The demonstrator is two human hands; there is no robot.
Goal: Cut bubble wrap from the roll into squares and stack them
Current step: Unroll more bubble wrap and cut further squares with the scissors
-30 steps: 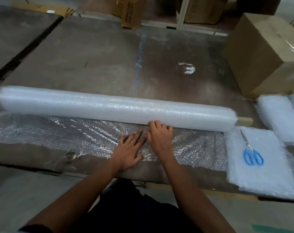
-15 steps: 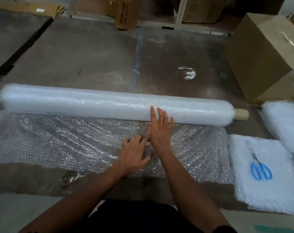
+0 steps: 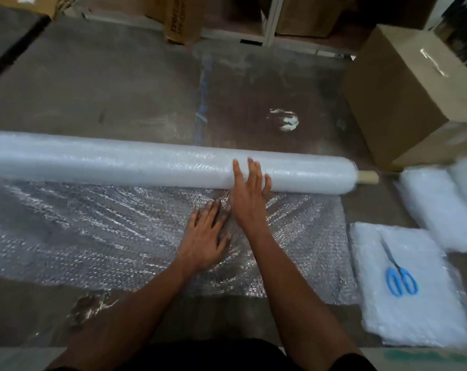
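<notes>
**Both palms flat: one on the roll, one on the sheet**

Your right hand (image 3: 249, 194) reaches forward with its fingers straight and slightly spread. The fingertips (image 3: 236, 165) rest on the near side of the bubble wrap roll (image 3: 146, 163), and the heel of the hand lies over the unrolled sheet (image 3: 93, 236) just below it. Nothing is gripped; the hand presses open against the roll.

Your left hand (image 3: 204, 236) lies palm down on the unrolled sheet, just beside and nearer to you than your right hand. Its fingers are extended and relaxed, flat on the plastic, holding nothing.

The roll lies crosswise beyond your fingertips and runs out of view to the left of them. To the right of your right fingers, the roll ends in a bare cardboard core (image 3: 367, 178). The loose sheet spreads from the roll back toward you, under both hands, on the worn table (image 3: 120, 89).

Well to the right of your right hand, a stack of cut squares (image 3: 414, 317) carries blue-handled scissors (image 3: 399, 277) on top. Further bubble wrap pieces (image 3: 441, 204) lie beyond that stack, and a cardboard box (image 3: 414, 89) stands past them.
</notes>
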